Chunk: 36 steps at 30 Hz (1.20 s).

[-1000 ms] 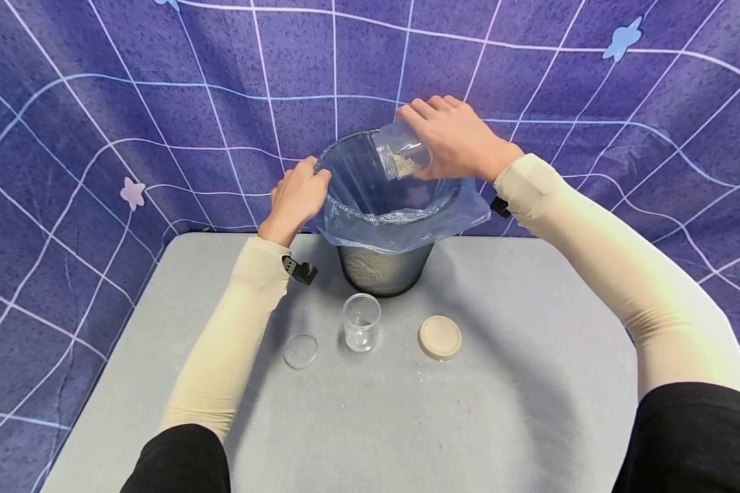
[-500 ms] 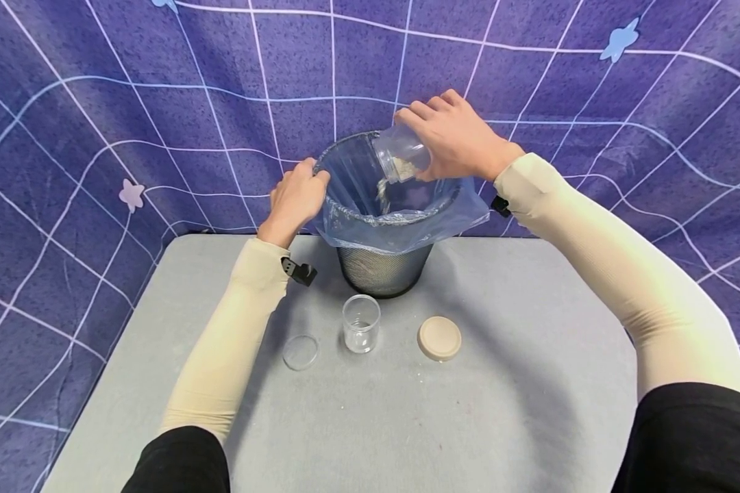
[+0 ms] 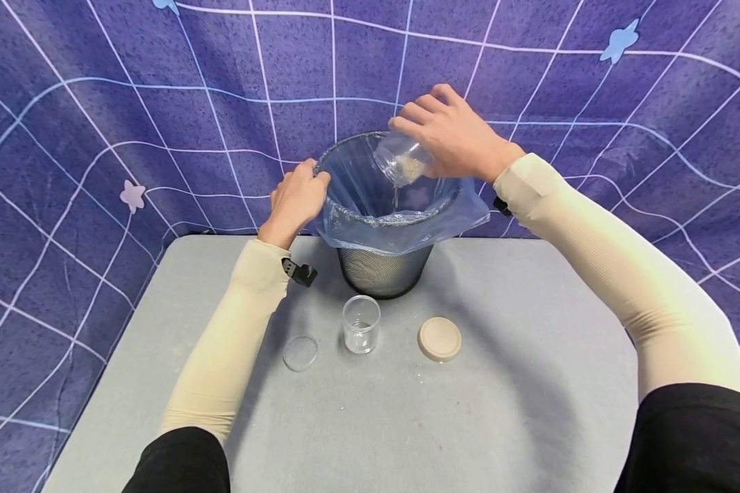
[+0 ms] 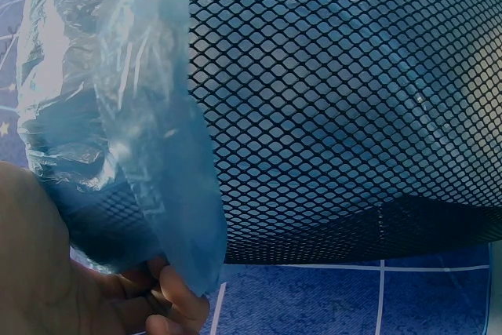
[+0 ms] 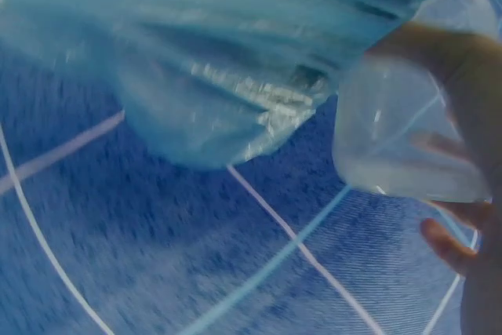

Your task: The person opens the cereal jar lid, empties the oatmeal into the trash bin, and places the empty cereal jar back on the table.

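Observation:
A black wire-mesh trash can (image 3: pixel 382 274) lined with a blue plastic bag (image 3: pixel 379 236) stands at the table's back edge. My left hand (image 3: pixel 296 202) holds its left rim; in the left wrist view my fingers (image 4: pixel 184 300) curl beneath the bag's folded edge. Over the opening my right hand (image 3: pixel 456 140) grips a clear plastic jar (image 3: pixel 401 147), tipped mouth-down to the left. Pale grains (image 3: pixel 411 168) lie inside it, and a thin stream falls into the bag. The jar's base (image 5: pixel 408 178) shows translucent in the right wrist view.
In front of the can stands a clear empty jar (image 3: pixel 362 325). A transparent ring-like lid (image 3: pixel 301 353) lies to its left, and a beige lid (image 3: pixel 440 339) to its right. Small specks dot the grey table (image 3: pixel 382 424). A purple gridded curtain (image 3: pixel 222 116) hangs close behind.
My right hand has tipped the jar further down, its fingers rising slightly. A thick stream of grains poured half a second ago and is now thinner. My left hand stays put.

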### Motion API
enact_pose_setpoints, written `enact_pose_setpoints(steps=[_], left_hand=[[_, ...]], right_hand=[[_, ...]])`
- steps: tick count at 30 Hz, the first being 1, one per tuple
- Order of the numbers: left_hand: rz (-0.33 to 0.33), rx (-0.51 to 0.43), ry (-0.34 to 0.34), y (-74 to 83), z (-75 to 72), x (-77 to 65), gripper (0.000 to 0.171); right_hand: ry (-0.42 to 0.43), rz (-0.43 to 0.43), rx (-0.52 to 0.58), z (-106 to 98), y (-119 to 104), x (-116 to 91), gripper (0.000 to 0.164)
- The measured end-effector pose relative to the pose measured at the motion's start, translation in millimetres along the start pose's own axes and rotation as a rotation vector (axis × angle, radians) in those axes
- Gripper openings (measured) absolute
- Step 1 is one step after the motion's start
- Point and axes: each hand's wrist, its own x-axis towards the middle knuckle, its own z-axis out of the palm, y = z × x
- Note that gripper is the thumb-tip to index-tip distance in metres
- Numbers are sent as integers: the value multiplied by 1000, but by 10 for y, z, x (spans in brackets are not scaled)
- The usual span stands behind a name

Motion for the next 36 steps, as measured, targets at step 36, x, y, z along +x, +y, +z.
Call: enact_pose_setpoints(steps=[36], left_hand=[[-2, 8, 4, -4, 17, 15, 50]], right_hand=[[18, 4, 10, 8, -85, -34, 86]])
